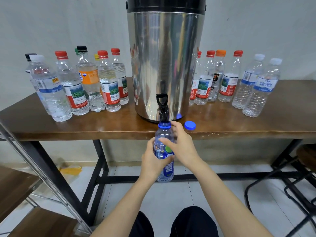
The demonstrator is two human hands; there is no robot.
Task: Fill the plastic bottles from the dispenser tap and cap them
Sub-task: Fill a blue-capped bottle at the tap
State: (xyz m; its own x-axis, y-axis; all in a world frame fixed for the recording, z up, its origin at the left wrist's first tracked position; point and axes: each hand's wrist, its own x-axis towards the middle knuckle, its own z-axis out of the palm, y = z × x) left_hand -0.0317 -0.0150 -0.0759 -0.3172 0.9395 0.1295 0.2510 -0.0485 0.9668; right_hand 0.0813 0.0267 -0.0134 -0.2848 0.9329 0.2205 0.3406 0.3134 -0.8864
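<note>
The open blue-labelled bottle (163,153) was held upright in front of and below the dispenser (164,62), clear of the table's front edge, with its blue-ringed mouth directly under the black tap (162,108) and touching or nearly touching the spout. No cap was on it. Its upper body looked clear, but the level of its contents could not be determined. The left hand (152,162) gripped the lower body, fingers curled round the label. The right hand (180,147) held the upper body, thumb laid across the front and fingers wrapped behind the shoulder. A loose blue cap (189,125) lay on the table (248,127) just to the right of the dispenser's base, near the tap. The dispenser itself, a steel cylinder with a black lid, stood on the table at the middle. To the left of the dispenser stood a group of capped bottles (77,86), with red, white, black, green and yellow caps, which appeared filled nearly to the neck with clear liquid. To the right of the dispenser stood a second capped group (227,82), with red, orange and white caps, whose bodies appeared to be empty.
</note>
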